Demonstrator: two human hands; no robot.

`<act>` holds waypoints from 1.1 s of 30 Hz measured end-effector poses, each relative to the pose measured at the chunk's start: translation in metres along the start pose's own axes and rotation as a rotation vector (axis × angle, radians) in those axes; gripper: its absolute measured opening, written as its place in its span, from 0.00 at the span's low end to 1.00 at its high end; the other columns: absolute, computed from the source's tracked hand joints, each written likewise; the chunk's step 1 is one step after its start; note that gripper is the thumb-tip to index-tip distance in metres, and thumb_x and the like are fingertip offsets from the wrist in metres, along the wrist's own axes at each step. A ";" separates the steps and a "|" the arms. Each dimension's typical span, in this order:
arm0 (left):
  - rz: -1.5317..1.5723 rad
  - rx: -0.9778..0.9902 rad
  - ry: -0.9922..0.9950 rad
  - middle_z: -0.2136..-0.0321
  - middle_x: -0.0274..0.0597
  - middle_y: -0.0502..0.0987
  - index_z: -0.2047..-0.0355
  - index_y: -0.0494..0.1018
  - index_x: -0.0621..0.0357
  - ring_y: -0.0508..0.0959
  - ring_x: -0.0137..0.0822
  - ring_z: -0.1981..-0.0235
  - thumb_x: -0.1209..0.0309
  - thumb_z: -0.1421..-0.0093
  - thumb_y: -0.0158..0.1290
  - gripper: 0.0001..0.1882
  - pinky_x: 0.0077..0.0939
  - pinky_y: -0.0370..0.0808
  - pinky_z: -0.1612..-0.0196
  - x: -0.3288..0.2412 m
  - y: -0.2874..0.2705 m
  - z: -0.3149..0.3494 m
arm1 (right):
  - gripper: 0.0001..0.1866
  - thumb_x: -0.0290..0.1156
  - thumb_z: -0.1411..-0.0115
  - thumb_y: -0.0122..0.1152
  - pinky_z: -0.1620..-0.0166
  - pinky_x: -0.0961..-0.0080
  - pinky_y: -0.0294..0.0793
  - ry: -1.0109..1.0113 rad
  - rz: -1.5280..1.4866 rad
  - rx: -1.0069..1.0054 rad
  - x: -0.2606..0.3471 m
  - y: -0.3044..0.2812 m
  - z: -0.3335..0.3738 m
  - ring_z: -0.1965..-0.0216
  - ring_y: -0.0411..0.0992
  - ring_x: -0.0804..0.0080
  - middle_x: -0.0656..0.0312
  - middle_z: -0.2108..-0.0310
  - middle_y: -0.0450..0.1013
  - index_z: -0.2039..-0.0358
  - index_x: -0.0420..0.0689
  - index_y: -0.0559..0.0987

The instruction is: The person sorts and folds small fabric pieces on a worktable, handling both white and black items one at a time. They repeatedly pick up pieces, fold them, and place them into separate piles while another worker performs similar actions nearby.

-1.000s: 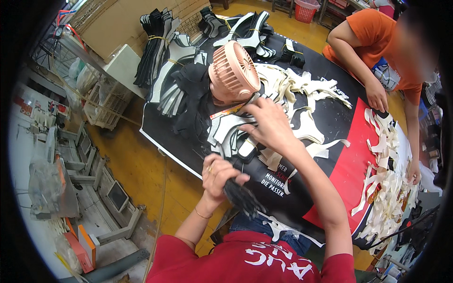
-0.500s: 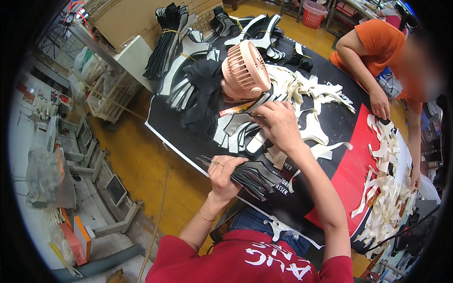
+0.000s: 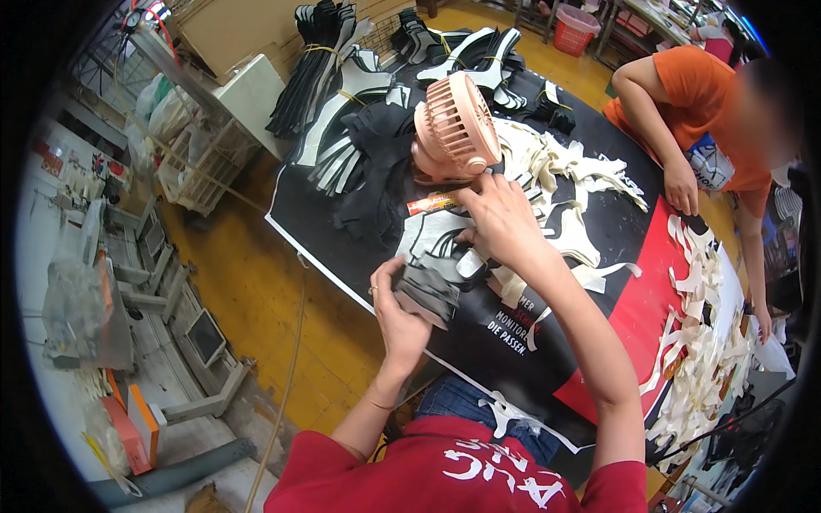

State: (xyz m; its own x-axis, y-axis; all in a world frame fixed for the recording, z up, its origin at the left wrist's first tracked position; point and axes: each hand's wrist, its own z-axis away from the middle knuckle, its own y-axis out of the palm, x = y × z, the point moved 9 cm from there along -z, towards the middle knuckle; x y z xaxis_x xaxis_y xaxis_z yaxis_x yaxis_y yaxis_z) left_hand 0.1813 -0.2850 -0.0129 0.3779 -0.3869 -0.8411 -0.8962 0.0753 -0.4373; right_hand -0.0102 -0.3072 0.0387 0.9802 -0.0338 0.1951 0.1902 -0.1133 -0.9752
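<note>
My left hand (image 3: pixel 400 316) grips a fanned stack of dark grey cut fabric pieces (image 3: pixel 430 292), thumb on one side and fingers around the other. Just beyond the stack lies a pile of pale grey and white cut pieces (image 3: pixel 425 232) with dark edges. My right hand (image 3: pixel 505 221) is over the right side of this pile, fingers bent and apart, with nothing visible between them. Its fingertips are close to the base of a pink desk fan (image 3: pixel 453 128). An orange-yellow strip (image 3: pixel 432 203) lies by the fan's base.
Banded bundles of black and white pieces (image 3: pixel 316 64) stand at the table's far side. Cream pieces (image 3: pixel 564 162) lie right of the fan, more (image 3: pixel 697 342) at the right end. A co-worker in an orange shirt (image 3: pixel 701 94) leans there. A plastic crate (image 3: pixel 205 171) stands left.
My left hand has moved up with its stack, closer to the pale pile. My right hand has shifted slightly, its fingers now more spread, and the dark piece at its fingertips no longer shows there.
</note>
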 end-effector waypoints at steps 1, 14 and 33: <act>0.179 0.038 -0.159 0.53 0.53 0.70 0.44 0.65 0.67 0.73 0.49 0.52 0.85 0.53 0.58 0.33 0.34 0.68 0.45 0.022 0.006 -0.008 | 0.28 0.41 0.56 0.76 0.49 0.61 0.64 0.006 0.006 -0.019 0.000 -0.002 0.001 0.50 0.68 0.58 0.55 0.57 0.70 0.54 0.47 0.77; 0.068 0.027 -0.178 0.62 0.51 0.79 0.56 0.73 0.69 0.79 0.43 0.58 0.80 0.54 0.64 0.22 0.33 0.74 0.52 0.035 0.016 -0.021 | 0.05 0.28 0.53 0.62 0.46 0.64 0.62 -0.046 0.301 0.174 0.009 0.025 -0.023 0.51 0.71 0.60 0.56 0.61 0.76 0.74 0.46 0.84; 0.551 -0.124 -0.242 0.66 0.39 0.77 0.59 0.70 0.69 0.72 0.26 0.65 0.74 0.34 0.54 0.09 0.23 0.71 0.58 0.069 0.022 -0.006 | 0.19 0.34 0.57 0.74 0.44 0.55 0.68 0.042 0.140 0.468 0.003 0.039 -0.027 0.53 0.78 0.58 0.54 0.59 0.80 0.63 0.41 0.83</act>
State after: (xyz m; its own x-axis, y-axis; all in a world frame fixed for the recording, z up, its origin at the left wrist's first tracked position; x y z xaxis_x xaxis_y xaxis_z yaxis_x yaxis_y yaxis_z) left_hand 0.1861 -0.3160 -0.0790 -0.1193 -0.1008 -0.9877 -0.9897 0.0913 0.1102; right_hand -0.0015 -0.3380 0.0043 0.9969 -0.0582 0.0530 0.0703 0.3533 -0.9329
